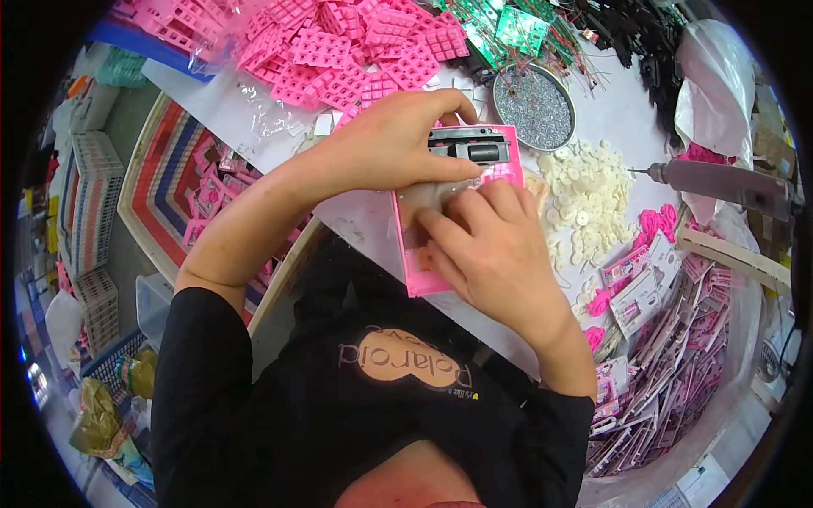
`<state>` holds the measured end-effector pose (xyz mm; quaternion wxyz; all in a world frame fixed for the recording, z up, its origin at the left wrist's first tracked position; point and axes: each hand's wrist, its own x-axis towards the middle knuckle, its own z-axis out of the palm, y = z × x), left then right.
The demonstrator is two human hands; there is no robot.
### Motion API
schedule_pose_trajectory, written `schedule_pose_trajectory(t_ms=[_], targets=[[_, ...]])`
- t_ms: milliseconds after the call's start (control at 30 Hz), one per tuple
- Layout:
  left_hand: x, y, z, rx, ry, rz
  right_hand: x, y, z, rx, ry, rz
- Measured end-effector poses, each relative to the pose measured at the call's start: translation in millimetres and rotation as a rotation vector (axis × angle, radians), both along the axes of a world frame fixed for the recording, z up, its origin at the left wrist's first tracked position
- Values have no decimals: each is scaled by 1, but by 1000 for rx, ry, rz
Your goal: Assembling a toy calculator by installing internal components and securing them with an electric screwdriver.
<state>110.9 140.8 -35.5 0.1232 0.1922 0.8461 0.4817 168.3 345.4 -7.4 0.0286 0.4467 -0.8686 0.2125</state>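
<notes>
A shallow pink plastic case (401, 241) lies at the table's near edge in front of me. My left hand (398, 140) is closed on its far end, the thumb laid across the inside and the fingers curled over the far edge. A black part (484, 153) sits in that end of the case, just beyond the thumb. My right hand (504, 245) reaches into the middle of the case with bent fingers pressed together. Those fingers hide whatever they pinch or press.
Pink keypad-like pieces (322, 49) heap at the back, beside green circuit boards (521, 30) with wires. A round tin of small metal screws (533, 106), white plastic discs (584, 190) and an electric screwdriver (720, 184) lie right. Baskets of pink parts (203, 190) flank the table.
</notes>
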Motion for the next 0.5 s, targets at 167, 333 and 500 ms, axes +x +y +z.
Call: schedule_pose_trajectory(t_ms=[167,333,500], targets=[[2,-23,-4,12,-126,23,0,38,7,-138,-31,-44],[20,-92,19,-115,-113,-7,18,122,24,-111,19,-391],[39,-172,11,-217,-397,-130,32,216,22,15,-268,-826]])
